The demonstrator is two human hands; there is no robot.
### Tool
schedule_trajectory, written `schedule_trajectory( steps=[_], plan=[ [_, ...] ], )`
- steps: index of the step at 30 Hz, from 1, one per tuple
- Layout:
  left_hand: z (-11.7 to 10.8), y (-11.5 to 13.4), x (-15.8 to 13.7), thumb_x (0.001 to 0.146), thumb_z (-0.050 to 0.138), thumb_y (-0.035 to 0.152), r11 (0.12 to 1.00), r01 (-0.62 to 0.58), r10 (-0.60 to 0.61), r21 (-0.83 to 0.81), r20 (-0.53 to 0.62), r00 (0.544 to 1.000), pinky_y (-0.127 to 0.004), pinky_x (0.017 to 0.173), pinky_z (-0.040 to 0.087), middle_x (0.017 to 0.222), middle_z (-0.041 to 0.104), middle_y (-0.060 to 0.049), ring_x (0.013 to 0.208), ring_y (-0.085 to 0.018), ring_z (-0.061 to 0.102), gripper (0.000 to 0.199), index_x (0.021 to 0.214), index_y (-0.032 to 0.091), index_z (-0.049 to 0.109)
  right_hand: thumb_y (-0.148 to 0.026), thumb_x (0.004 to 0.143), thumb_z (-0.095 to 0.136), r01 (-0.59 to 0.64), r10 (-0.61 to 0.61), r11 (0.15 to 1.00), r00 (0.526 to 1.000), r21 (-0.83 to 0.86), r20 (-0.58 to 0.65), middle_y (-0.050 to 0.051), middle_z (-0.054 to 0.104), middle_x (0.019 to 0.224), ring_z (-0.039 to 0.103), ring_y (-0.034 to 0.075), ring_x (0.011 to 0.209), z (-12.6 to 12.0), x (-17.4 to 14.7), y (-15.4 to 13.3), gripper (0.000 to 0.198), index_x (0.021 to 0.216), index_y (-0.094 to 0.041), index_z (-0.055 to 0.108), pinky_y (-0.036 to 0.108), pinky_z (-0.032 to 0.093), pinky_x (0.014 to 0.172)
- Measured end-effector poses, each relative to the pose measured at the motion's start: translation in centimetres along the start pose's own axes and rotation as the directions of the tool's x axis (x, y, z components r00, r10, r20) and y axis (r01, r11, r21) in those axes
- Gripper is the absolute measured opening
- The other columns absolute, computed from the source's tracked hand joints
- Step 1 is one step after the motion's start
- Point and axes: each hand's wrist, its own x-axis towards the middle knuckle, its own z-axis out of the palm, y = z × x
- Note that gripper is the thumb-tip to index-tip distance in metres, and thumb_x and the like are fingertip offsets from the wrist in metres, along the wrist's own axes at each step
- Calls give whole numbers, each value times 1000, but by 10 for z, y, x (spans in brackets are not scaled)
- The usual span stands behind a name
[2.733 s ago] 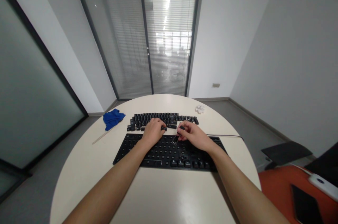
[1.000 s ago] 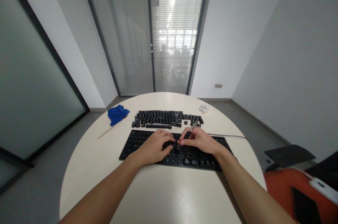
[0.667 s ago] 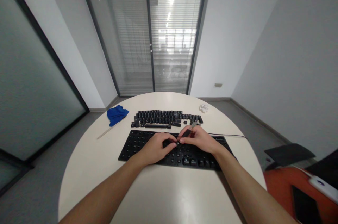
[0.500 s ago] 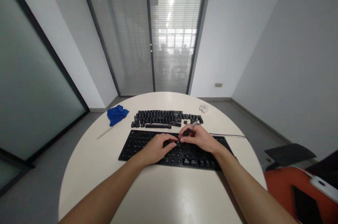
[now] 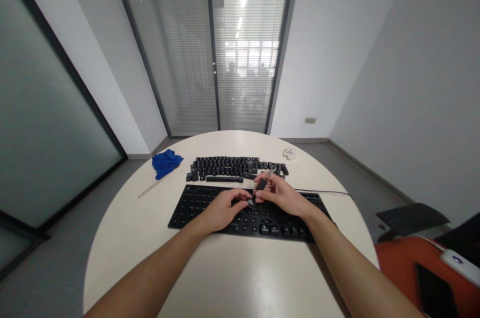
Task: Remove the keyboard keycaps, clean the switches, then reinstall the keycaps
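Cream tabletop [image 5: 240,268]: smooth and round-edged, it bore the keyboard [image 5: 270,220] across its middle; a soft reflection shone on the near side of the keyboard.
Keyboard: black, flat, many key positions capless, a few raised caps along its near edge.
Left hand [image 5: 223,210]: rested over the keyboard's middle, thumb and index tips almost together; whether they gripped the small dark piece there could not be told.
Right hand [image 5: 279,193]: was above the keyboard, right of its middle, fingers closed around the wire-ended tool [image 5: 261,185].
Wire-ended tool: slanted over the keyboard, one wire end at the left fingertips.
Loose keycaps [image 5: 221,165]: stood in rows just beyond the keyboard, a long bar [image 5: 224,179] nearest it.
Blue cloth [image 5: 165,163]: lay crumpled beyond the keyboard's left end, beside a pale stick [image 5: 153,187].
White wad [image 5: 289,153]: sat beyond the keyboard's right end, past the keycaps.
Cable [image 5: 326,191]: ran rightward from the keyboard's far side.
Orange seat [image 5: 397,263]: stood off the table, right of the keyboard, with a dark slab [image 5: 435,290] and a white device [image 5: 463,264] on it.
Glass partition [image 5: 180,58]: rose well beyond the keyboard, dark-framed, blinds across it, brightness through its right panel.
Room sides: frosted panel [image 5: 45,98] left of the keyboard, pale wall [image 5: 375,58] right.
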Motion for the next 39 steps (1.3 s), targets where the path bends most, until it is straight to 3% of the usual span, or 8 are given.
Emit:
schedule_trajectory(
  steps=[7, 13, 22, 33, 39],
  plan=[
    [0, -1, -2, 91, 58, 17, 997, -56, 56, 51, 17, 998, -33, 93, 49, 105, 74, -5, 99, -20, 67, 18, 106, 19, 67, -43, 78, 77, -34, 36, 996, 999, 84, -20, -5, 66, 71, 71, 16, 72, 0, 1, 3, 53, 115, -19, 47, 32, 55, 74],
    [1, -3, -2, 86, 66, 20, 1000, -16, 16, -4, 7, 1000, -34, 93, 49, 101, 72, -5, 96, -20, 65, 17, 102, 18, 68, -42, 76, 79, -41, 44, 992, 999, 117, -25, -7, 63, 70, 72, 16, 72, 2, 1, 3, 53, 111, -20, 47, 31, 59, 71],
    [-7, 1, -2, 85, 68, 22, 998, -12, 18, -66, 96, 995, -34, 93, 49, 101, 73, -4, 96, -20, 66, 15, 100, 18, 69, -39, 73, 82, -109, 107, 967, 994, 228, 24, -7, 60, 76, 72, 14, 72, 4, -1, 1, 54, 110, -21, 47, 30, 62, 74],
    [-5, -3, 0, 83, 68, 18, 972, 67, -37, -227, 137, 990, -35, 92, 48, 98, 70, -5, 97, -20, 66, 14, 97, 17, 63, -40, 73, 83, -103, 126, 963, 989, 249, -78, -6, 64, 70, 74, 16, 72, 5, 1, 5, 55, 111, -21, 47, 31, 64, 74],
    [-2, -8, 0, 80, 70, 17, 964, 107, -88, -244, 86, 992, -34, 88, 48, 98, 71, -5, 95, -20, 66, 36, 114, 17, 59, -42, 71, 83, -68, 107, 971, 981, 228, -164, -4, 65, 80, 75, 16, 75, 3, 5, 7, 55, 108, -22, 48, 28, 64, 71]
  ],
)
